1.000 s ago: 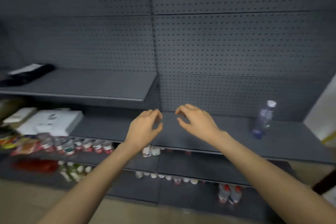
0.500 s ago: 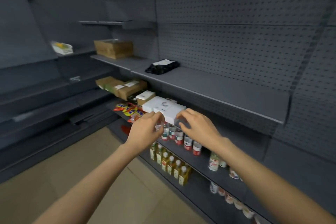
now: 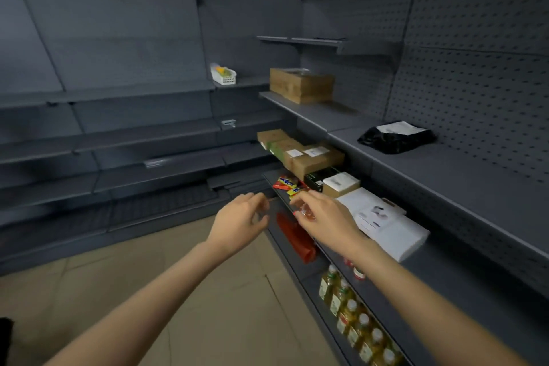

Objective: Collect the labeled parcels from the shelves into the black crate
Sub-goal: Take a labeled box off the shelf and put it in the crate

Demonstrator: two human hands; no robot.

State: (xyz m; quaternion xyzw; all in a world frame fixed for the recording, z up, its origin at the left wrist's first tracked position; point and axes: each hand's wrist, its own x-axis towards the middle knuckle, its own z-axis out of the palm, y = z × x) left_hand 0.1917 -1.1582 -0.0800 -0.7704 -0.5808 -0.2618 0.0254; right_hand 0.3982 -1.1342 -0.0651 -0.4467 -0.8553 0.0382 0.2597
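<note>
Labeled parcels lie on the grey shelves at my right. A black bag parcel (image 3: 396,138) with a white label lies on the upper shelf. One shelf lower are a brown carton (image 3: 312,157) with white labels, a small box (image 3: 340,184) and a flat white parcel (image 3: 383,221). My left hand (image 3: 240,224) and my right hand (image 3: 325,220) hover side by side in front of that lower shelf's edge, fingers loosely curled, holding nothing. A dark shape (image 3: 5,339) at the bottom left edge is too cut off to identify.
A wooden box (image 3: 301,85) stands further along the upper shelf. Red and yellow snack packs (image 3: 286,184), a red bag (image 3: 295,236) and rows of small bottles (image 3: 353,315) fill the lower shelves. More grey shelving (image 3: 118,134) runs along the left, above a tiled floor (image 3: 208,291).
My view has swung left, from the shelf with a water bottle to the corner of the aisle with the parcels. Both hands stay raised together and hold nothing.
</note>
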